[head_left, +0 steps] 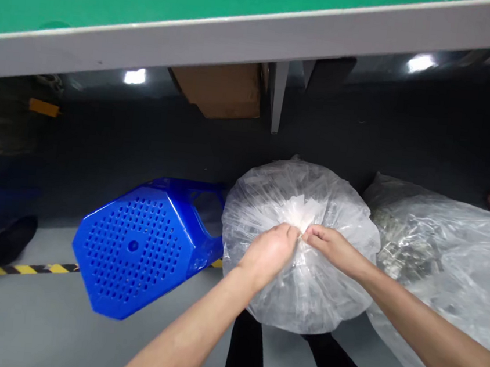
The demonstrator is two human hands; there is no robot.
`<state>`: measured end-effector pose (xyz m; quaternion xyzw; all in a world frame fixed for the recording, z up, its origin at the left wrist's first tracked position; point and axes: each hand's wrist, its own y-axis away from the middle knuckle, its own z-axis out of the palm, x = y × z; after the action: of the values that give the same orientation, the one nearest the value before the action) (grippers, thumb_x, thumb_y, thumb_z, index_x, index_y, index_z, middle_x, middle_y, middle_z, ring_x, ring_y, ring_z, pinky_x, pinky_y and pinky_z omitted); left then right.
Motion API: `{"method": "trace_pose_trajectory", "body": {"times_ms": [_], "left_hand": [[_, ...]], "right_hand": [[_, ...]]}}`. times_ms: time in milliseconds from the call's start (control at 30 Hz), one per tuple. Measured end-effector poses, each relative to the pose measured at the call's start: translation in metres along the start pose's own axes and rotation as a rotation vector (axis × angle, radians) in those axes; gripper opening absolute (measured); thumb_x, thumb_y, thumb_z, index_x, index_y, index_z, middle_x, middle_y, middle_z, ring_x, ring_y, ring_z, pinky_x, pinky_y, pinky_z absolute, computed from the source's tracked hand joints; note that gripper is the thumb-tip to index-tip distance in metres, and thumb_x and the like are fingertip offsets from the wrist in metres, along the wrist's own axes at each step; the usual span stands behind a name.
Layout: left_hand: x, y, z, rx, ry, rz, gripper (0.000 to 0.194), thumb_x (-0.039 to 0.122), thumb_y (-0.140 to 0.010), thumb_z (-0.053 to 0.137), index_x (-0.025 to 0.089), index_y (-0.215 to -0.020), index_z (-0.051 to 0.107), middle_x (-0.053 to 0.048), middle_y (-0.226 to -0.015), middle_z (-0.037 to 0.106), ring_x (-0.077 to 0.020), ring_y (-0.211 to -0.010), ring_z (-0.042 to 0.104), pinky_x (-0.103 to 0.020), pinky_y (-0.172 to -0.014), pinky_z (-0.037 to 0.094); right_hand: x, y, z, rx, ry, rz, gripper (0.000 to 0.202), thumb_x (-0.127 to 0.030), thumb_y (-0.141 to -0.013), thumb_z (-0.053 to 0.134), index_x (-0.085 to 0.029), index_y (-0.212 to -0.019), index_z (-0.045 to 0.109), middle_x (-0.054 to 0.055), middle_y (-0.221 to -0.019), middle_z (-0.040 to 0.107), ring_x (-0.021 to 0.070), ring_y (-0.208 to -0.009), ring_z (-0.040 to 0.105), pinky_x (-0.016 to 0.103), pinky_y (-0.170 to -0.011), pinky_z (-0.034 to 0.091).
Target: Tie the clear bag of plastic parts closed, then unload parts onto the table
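A full clear plastic bag [329,297] sits on the floor between my legs, stuffed with small clear packets. Its mouth is gathered into a white bunched knot [302,212] at the top. My left hand [269,251] pinches that knot from the left, fingers closed on the plastic. My right hand [332,246] pinches the same knot from the right, its fingertips meeting the left hand's. Both forearms reach in from the bottom of the view.
A blue perforated plastic stool [137,248] lies tipped on its side to the left. A second clear bag [442,262] of dark parts lies to the right. Above runs a green-topped table edge [252,32] with a cardboard box [222,90] beneath. Yellow-black floor tape [21,268] crosses at left.
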<state>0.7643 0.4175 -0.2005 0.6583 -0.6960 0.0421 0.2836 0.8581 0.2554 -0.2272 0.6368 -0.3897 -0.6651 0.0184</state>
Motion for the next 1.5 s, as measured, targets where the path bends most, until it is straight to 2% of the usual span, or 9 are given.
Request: {"method": "trace_pose_trajectory", "body": {"times_ms": [100, 300, 567, 667, 833, 967, 1067, 1267, 1500], "left_hand": [[-0.004, -0.003, -0.012, -0.104, -0.098, 0.092, 0.013, 0.012, -0.093, 0.039, 0.014, -0.100, 0.049, -0.006, -0.091, 0.053, -0.0217, -0.076, 0.056, -0.031, -0.064, 0.051], [-0.014, -0.008, -0.018, -0.080, -0.034, 0.202, 0.014, 0.020, -0.096, 0.037, 0.016, -0.089, 0.049, -0.002, -0.084, 0.051, -0.0163, -0.070, 0.052, -0.025, -0.060, 0.043], [-0.014, -0.011, -0.011, -0.038, 0.176, 0.151, 0.010, 0.014, -0.089, 0.049, 0.017, -0.079, 0.050, 0.001, -0.079, 0.049, -0.0153, -0.073, 0.050, -0.025, -0.063, 0.040], [-0.005, -0.006, 0.000, 0.090, 0.322, -0.046, 0.006, 0.012, -0.086, 0.052, 0.018, -0.085, 0.052, 0.001, -0.082, 0.052, -0.0153, -0.074, 0.052, -0.026, -0.067, 0.040], [0.023, 0.001, 0.023, 0.473, 0.920, -0.571, 0.004, 0.017, -0.086, 0.057, 0.019, -0.090, 0.055, 0.003, -0.082, 0.060, -0.0124, -0.077, 0.057, -0.022, -0.072, 0.042], [0.035, -0.002, 0.032, 0.471, 1.080, -0.794, 0.008, 0.025, -0.083, 0.062, 0.018, -0.080, 0.060, 0.003, -0.073, 0.063, -0.0129, -0.068, 0.057, -0.022, -0.067, 0.041], [0.033, -0.005, 0.034, 0.435, 1.111, -0.816, 0.007, 0.024, -0.081, 0.061, 0.018, -0.077, 0.063, 0.004, -0.069, 0.063, -0.0120, -0.063, 0.054, -0.022, -0.065, 0.039], [0.031, -0.009, 0.036, 0.462, 1.166, -0.821, 0.011, 0.024, -0.077, 0.060, 0.018, -0.068, 0.061, 0.007, -0.057, 0.053, -0.0084, -0.054, 0.044, -0.019, -0.057, 0.032], [0.030, -0.009, 0.038, 0.392, 1.013, -0.777, 0.013, 0.014, -0.079, 0.055, 0.015, -0.066, 0.054, 0.005, -0.058, 0.051, -0.0108, -0.057, 0.045, -0.021, -0.058, 0.030]], "right_hand": [[-0.001, -0.002, 0.000, -0.012, -0.011, 0.001, 0.031, -0.046, -0.081, 0.050, -0.017, -0.070, 0.048, -0.004, -0.065, 0.042, 0.0143, -0.061, 0.037, 0.025, -0.055, 0.028], [0.005, -0.003, -0.002, -0.052, -0.007, 0.016, 0.029, -0.044, -0.082, 0.052, -0.017, -0.072, 0.052, -0.004, -0.065, 0.044, 0.0138, -0.060, 0.038, 0.024, -0.053, 0.028], [0.003, -0.003, 0.001, -0.012, -0.075, 0.054, 0.033, -0.047, -0.075, 0.055, -0.016, -0.067, 0.050, -0.003, -0.063, 0.043, 0.0140, -0.058, 0.037, 0.024, -0.053, 0.028], [-0.005, -0.004, 0.004, 0.021, -0.144, 0.047, 0.031, -0.046, -0.077, 0.056, -0.016, -0.068, 0.051, -0.003, -0.065, 0.043, 0.0141, -0.060, 0.037, 0.024, -0.054, 0.027], [-0.009, -0.002, 0.011, 0.193, -0.025, 0.000, 0.027, -0.045, -0.081, 0.055, -0.019, -0.076, 0.060, -0.004, -0.069, 0.049, 0.0158, -0.063, 0.043, 0.025, -0.057, 0.031], [-0.006, 0.004, 0.016, 0.244, 0.081, -0.030, 0.028, -0.044, -0.083, 0.050, -0.019, -0.076, 0.061, -0.004, -0.071, 0.053, 0.0169, -0.067, 0.047, 0.027, -0.061, 0.033], [-0.005, 0.005, 0.019, 0.287, 0.094, -0.028, 0.028, -0.044, -0.083, 0.050, -0.019, -0.076, 0.061, -0.004, -0.072, 0.055, 0.0172, -0.068, 0.049, 0.027, -0.062, 0.035], [-0.006, 0.003, 0.022, 0.312, 0.064, 0.001, 0.029, -0.047, -0.080, 0.052, -0.019, -0.079, 0.061, -0.004, -0.074, 0.058, 0.0175, -0.068, 0.051, 0.026, -0.062, 0.036], [-0.011, 0.001, 0.021, 0.269, 0.108, 0.022, 0.033, -0.051, -0.075, 0.051, -0.018, -0.067, 0.050, -0.005, -0.060, 0.046, 0.0159, -0.057, 0.044, 0.026, -0.053, 0.029]]}}
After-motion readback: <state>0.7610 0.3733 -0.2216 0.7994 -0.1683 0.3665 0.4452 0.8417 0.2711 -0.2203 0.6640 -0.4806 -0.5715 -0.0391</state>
